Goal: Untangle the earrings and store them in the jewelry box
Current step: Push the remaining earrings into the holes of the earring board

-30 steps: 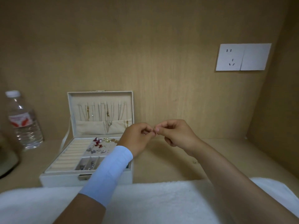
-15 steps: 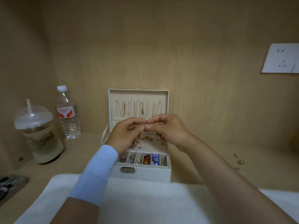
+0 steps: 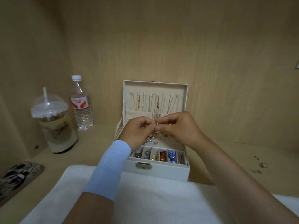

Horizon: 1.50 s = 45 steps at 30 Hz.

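The white jewelry box stands open in the middle of the wooden surface, necklaces hanging inside its raised lid. Its front row of small compartments holds rings and coloured pieces, and loose earrings lie on the perforated pad behind. My left hand and my right hand meet above that pad. Both pinch a small gold earring between fingertips. A light blue band wraps my left wrist. Several more small earrings lie loose on the wood to the right of the box.
A lidded plastic cup with a straw and a water bottle stand at the left. A patterned phone lies at the near left. A white towel covers the front edge under my forearms. Wooden walls enclose the back and left.
The view has swung left, so the box now sits in the middle and the wall socket has left the frame. My joined hands have come over the open box, still pinching the earring.
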{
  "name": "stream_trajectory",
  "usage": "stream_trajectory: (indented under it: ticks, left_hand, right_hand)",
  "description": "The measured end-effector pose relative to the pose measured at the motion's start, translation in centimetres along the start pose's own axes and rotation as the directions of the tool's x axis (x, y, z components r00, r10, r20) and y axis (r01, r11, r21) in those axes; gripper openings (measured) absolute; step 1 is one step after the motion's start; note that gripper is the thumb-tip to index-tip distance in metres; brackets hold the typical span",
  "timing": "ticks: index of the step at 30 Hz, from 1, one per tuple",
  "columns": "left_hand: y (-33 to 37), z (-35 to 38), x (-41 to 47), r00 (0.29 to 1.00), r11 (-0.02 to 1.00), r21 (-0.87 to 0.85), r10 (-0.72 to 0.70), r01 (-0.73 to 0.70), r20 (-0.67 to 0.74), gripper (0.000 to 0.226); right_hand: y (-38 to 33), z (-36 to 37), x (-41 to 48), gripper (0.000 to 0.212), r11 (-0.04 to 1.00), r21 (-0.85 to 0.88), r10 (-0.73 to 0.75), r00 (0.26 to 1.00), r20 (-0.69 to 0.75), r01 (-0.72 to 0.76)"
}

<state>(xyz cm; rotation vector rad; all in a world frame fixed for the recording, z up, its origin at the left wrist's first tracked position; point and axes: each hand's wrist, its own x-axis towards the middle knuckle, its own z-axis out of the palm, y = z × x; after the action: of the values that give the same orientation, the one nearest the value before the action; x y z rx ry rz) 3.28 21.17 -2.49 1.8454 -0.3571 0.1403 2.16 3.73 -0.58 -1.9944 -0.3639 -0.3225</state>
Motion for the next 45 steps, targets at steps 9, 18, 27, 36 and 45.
stream_trajectory:
  ticks: [9, 18, 27, 36, 45]
  left_hand:
    - [-0.4, -0.5, 0.0, 0.989, 0.993, 0.104, 0.070, -0.057, -0.130, 0.001]
    - [-0.4, -0.4, -0.1, 0.985, 0.991, 0.118, 0.080, -0.062, -0.150, 0.004]
    - [0.1, -0.4, -0.4, 0.986, 0.998, 0.035, 0.050, -0.045, -0.160, 0.003]
    - [1.2, -0.7, -0.6, 0.983, 0.998, -0.058, 0.028, -0.039, -0.180, 0.005]
    - [2.6, 1.4, -1.1, 0.984, 0.993, -0.116, 0.017, -0.038, -0.176, 0.011]
  right_hand:
    - [1.1, -0.6, -0.7, 0.007, 0.886, -0.460, -0.026, 0.998, 0.055, 0.049]
    - [1.2, 0.1, -1.3, 0.006, 0.820, -0.547, -0.113, 0.985, 0.129, 0.165]
    - [1.5, 0.1, -1.2, 0.006, 0.778, -0.585, -0.162, 0.973, 0.167, 0.230]
    - [0.7, -1.5, -0.5, 0.011, 0.931, -0.353, -0.045, 0.988, 0.148, 0.095]
    - [-1.3, -2.7, -0.5, 0.020, 0.984, -0.074, -0.161, 0.987, 0.012, 0.161]
